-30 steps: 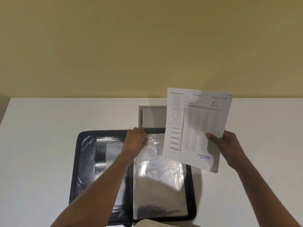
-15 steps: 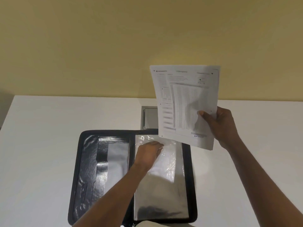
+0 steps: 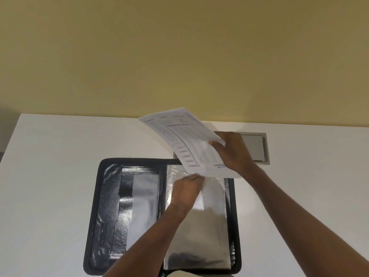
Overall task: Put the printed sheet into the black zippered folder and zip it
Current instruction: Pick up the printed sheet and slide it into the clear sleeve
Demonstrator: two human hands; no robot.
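Note:
The black zippered folder (image 3: 107,196) lies open flat on the white table (image 3: 50,176). Its right half holds clear plastic sleeves (image 3: 211,226). My left hand (image 3: 185,190) pinches the top sleeve near its upper edge, lifting the plastic. My right hand (image 3: 233,152) grips the printed sheet (image 3: 185,140) by its right edge. The sheet tilts low over the folder's top right corner, its bottom edge touching or just above the sleeve opening by my left fingers.
A grey rectangular hatch plate (image 3: 257,146) is set into the table behind the folder, partly hidden by my right hand and the sheet. A yellow wall (image 3: 179,56) rises behind the table's far edge. Bare white table surface lies left and right of the folder.
My right hand has brought the sheet down from upright in the air to a low tilt over the sleeve opening. My left hand stayed on the top sleeve.

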